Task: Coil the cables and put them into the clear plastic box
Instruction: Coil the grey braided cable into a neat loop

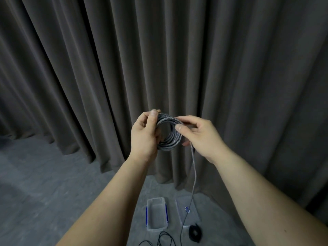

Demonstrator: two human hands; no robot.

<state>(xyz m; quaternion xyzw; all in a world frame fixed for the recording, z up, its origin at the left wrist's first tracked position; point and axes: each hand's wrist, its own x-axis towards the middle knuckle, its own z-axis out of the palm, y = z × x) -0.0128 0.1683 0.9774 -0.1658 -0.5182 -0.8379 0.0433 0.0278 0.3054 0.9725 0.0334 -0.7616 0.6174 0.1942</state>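
Observation:
A grey braided cable (171, 137) is wound into a coil of several loops, held up in front of me at chest height. My left hand (144, 134) grips the coil's left side, thumb over the top. My right hand (200, 135) pinches the coil's right side between thumb and fingers. The cable's loose tail (194, 174) hangs from the coil down to the floor. The clear plastic box (157, 214) with blue side clips stands open on the floor below, with nothing visible inside it.
The box's clear lid (186, 213) lies to the right of the box. A small black coiled cable (194, 232) sits on the floor beside it, and a thin black cable (164, 238) lies loose in front of the box. Dark curtains (159, 59) hang behind; the floor is grey.

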